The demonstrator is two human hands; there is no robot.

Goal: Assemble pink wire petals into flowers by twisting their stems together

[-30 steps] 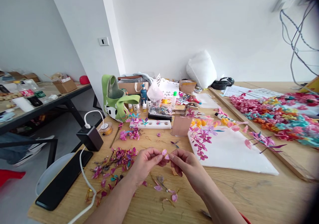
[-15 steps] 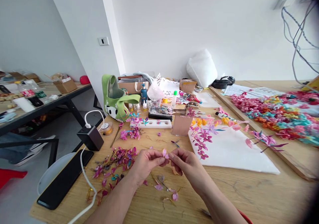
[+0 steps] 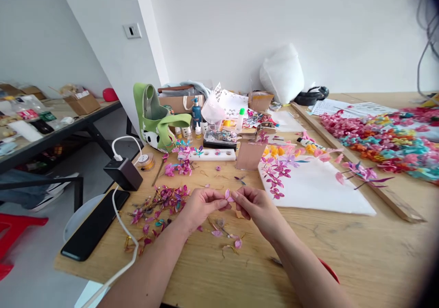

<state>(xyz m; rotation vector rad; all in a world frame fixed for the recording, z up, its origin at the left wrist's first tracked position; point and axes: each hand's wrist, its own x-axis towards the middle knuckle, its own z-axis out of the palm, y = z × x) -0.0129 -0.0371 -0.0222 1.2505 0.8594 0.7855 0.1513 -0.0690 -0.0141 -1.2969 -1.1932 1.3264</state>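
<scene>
My left hand [image 3: 202,206] and my right hand [image 3: 255,206] meet above the wooden table [image 3: 343,253], fingertips pinched together on a small pink petal piece [image 3: 227,194] on thin wire. Loose pink petals and wire bits [image 3: 226,239] lie on the table just below my hands. A heap of purple and pink wire petals [image 3: 161,203] lies left of my left hand.
A white sheet [image 3: 318,191] with pink flower sprigs lies to the right. Behind are a white holder block [image 3: 209,155], a brown box [image 3: 249,156], glue bottles, a green bag [image 3: 154,120], a black charger [image 3: 123,174] with cable, a phone [image 3: 94,225] and colourful flowers [image 3: 387,143].
The view has tilted down and shifted slightly, so the table's front edge shows. My hands stay together, still pinching the pink petal piece.
</scene>
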